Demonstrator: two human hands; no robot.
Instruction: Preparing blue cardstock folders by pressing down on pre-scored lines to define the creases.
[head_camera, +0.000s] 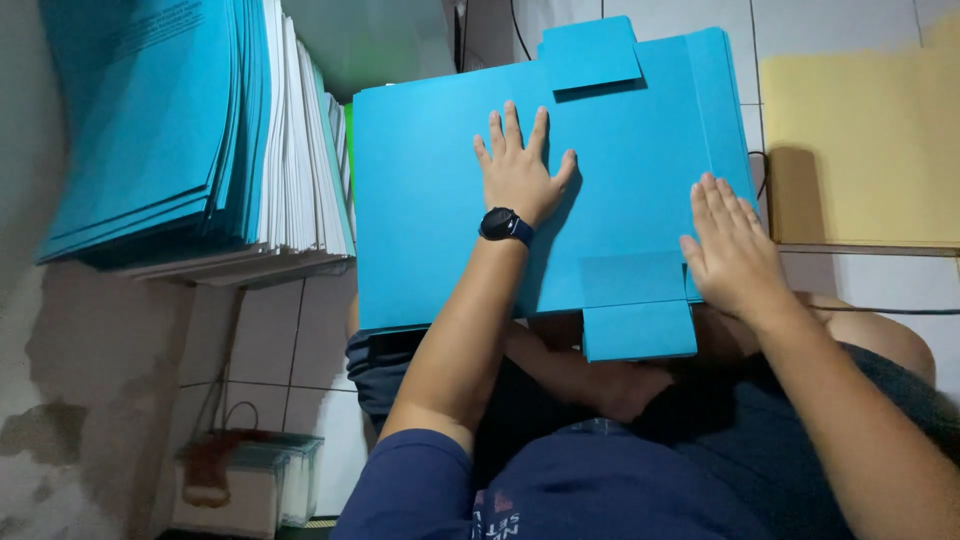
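From the head camera, the person is sitting with a blue card folder (440, 200) lying flat across the lap, over the knees. The left hand (517, 172) is pressing down on the middle of the folder, fingers spread and palm flat, its grip fully open and holding nothing; a black watch (505, 225) is sitting on that wrist. The right hand (733, 250) is resting flat on the folder's right edge with fingers together and straight, its grip likewise open, closing on nothing.

The folder's long axis is running left to right across the picture. One flap (590, 52) is sticking out from the far edge, pointing away from the person; a second flap (638, 328) is hanging over the near edge, pointing toward the body.

To the left, a stack of blue folders and white sheets (200, 130) is leaning at an angle, just beside the folder's left edge. A yellow board (860, 150) is lying to the right on the tiled floor (300, 330), and a small clear box (250, 480) is sitting lower left.

As a judgement: the folder is balancing on the lap with only flat palms steadying it, so it could slide off toward the knees if either palm lifts. The leaning stack also looks liable to slump against it if bumped.
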